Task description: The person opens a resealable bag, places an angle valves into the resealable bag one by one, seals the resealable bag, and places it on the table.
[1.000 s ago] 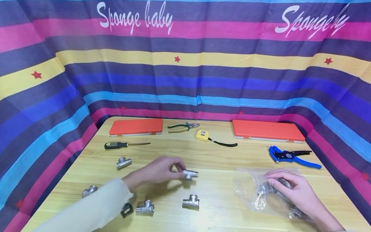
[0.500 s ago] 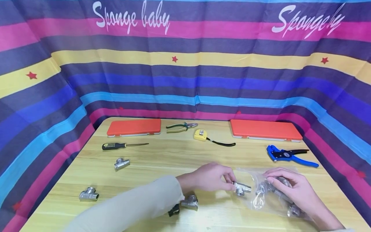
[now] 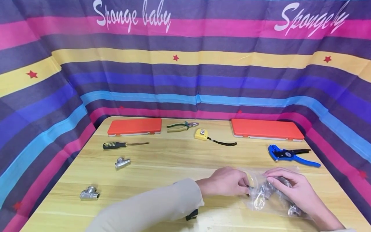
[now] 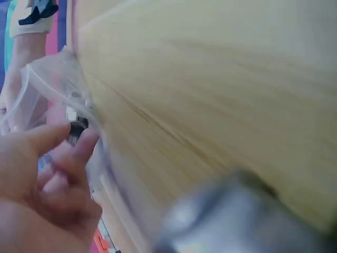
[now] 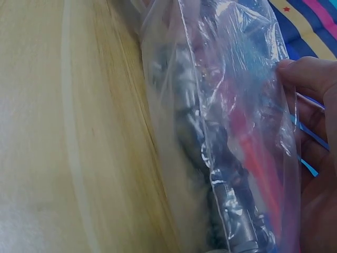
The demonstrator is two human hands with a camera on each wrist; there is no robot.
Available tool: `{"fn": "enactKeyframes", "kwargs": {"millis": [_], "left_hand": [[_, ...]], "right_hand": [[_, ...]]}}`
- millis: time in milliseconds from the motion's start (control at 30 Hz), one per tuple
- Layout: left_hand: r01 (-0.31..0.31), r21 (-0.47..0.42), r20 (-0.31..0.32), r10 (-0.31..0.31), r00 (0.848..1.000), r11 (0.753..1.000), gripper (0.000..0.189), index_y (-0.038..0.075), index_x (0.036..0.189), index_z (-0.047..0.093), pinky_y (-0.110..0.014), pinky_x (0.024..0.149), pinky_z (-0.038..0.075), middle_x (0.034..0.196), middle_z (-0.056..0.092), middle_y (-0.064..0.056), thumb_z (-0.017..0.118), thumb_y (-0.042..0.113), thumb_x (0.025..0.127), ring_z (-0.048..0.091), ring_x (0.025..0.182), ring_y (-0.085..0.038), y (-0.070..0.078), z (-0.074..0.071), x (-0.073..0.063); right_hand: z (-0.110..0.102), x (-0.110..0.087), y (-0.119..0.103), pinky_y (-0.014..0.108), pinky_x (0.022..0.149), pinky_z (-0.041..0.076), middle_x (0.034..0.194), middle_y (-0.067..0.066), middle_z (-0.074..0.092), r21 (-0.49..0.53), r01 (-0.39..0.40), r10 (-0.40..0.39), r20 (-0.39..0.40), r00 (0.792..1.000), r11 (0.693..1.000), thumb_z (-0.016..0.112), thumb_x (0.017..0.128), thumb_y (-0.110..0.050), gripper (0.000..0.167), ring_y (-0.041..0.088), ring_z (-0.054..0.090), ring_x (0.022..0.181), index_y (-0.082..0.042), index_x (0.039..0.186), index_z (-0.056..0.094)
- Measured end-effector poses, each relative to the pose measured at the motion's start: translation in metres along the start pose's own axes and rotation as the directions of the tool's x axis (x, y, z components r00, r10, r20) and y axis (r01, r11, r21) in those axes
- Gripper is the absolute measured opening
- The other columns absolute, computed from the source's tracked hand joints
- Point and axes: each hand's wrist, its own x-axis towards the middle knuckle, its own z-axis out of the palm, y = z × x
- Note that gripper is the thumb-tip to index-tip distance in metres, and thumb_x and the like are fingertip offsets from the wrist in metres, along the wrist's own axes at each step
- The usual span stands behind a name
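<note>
My left hand (image 3: pixel 227 182) is at the left side of a clear plastic bag (image 3: pixel 259 202), its fingertips overlapping the film. Between its thumb and finger, the left wrist view shows a metal tee fitting (image 4: pixel 79 122), pinched at one end, with film around it. My right hand (image 3: pixel 295 188) holds the bag's upper side, thumb and fingers gripping the film in the right wrist view. Several metal fittings (image 5: pixel 239 221) lie inside the bag. Two loose tee fittings (image 3: pixel 123 163) lie on the table's left side. A blurred metal fitting (image 4: pixel 237 219) looms close in the left wrist view.
Toward the back of the wooden table (image 3: pixel 174 154) lie two red cases (image 3: pixel 134 126), pliers (image 3: pixel 182 126), a yellow tape measure (image 3: pixel 201 134) and a screwdriver (image 3: pixel 124 145). A blue wire stripper (image 3: pixel 292 155) lies beyond the bag. A striped curtain surrounds the table.
My left hand has carried the tee fitting rightward from mid-table to the bag, where its fingers now overlap the film. The right hand has stayed on the bag.
</note>
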Motion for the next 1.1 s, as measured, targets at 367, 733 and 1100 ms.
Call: {"fn": "enactKeyframes", "kwargs": {"millis": [367,733,1100], "left_hand": [[-0.128,-0.243,0.109,0.158,0.981,0.961,0.028,0.020,0.135,0.073,-0.014,0.074,0.057,0.121,0.079,0.013,0.065,0.031,0.111,0.071,0.072,0.000,-0.038,-0.026,-0.027],[-0.059,-0.229,0.138,0.093,0.986,0.972,0.023,0.024,0.129,0.077,-0.023,0.099,0.055,0.119,0.075,0.016,0.073,0.026,0.106,0.064,0.103,0.004,-0.116,-0.062,-0.101],[-0.143,-0.212,0.291,0.202,0.935,0.967,0.035,0.031,0.135,0.077,-0.016,0.082,0.052,0.119,0.066,0.017,0.075,0.014,0.104,0.054,0.086,0.005,-0.130,-0.061,-0.123]], "right_hand": [[0.002,0.000,0.000,0.006,0.094,0.049,0.112,-0.006,0.081,0.009,-0.023,0.023,-0.001,1.000,1.000,0.077,0.097,0.003,0.023,-0.003,0.069,0.110,-0.015,0.110,0.083],[-0.005,-0.002,0.003,0.006,0.092,0.048,0.118,-0.007,0.079,-0.029,-0.061,0.062,0.030,0.998,0.998,0.077,0.100,-0.003,0.018,-0.008,0.065,0.113,-0.015,0.112,0.083],[0.001,-0.002,0.006,0.006,0.093,0.050,0.114,0.000,0.081,0.010,-0.033,0.033,0.003,0.999,0.999,0.078,0.097,0.005,0.022,-0.006,0.069,0.111,-0.012,0.109,0.083]]}}
